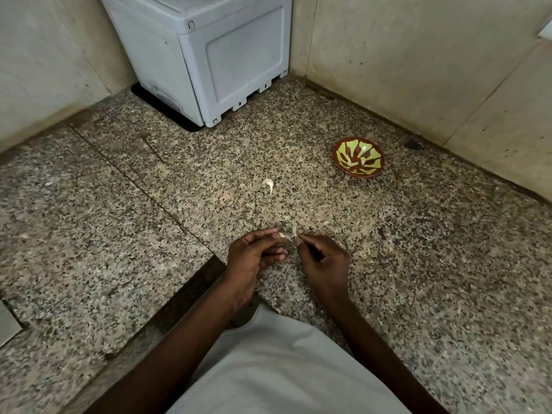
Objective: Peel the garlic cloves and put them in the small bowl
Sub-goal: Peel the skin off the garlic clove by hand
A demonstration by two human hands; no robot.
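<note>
head view, looking down on a speckled granite counter (388,264) set into a corner of pale stone walls (403,55).

small round bowl with a brown rim and a green-and-brown petal pattern (359,156): upright on the counter near the right-hand wall, well apart from both hands; interior glossy, no clove visible inside.

left hand (254,258): fingers curled, thumb and forefinger pinching a small pale garlic clove (282,235) held just above the counter, near the front edge. right hand (324,261): fingers curled inward, thumb and forefinger gripping a thin translucent strip of garlic skin (294,232) that stands up from the clove; fingertips of the two hands almost touching.

second whole garlic clove, whitish with a tapered tail (268,184): lying loose on the counter between the hands and the bowl, touching neither.

large pale grey plastic box with a recessed side panel and small feet (206,55): standing at the back of the counter, against the left wall.

dark seam lines (143,180) crossing the counter's left half diagonally. grey metal edge (7,324) at far left, identity unclear. white garment (283,369) filling the lower centre, both bare forearms reaching forward from it.
</note>
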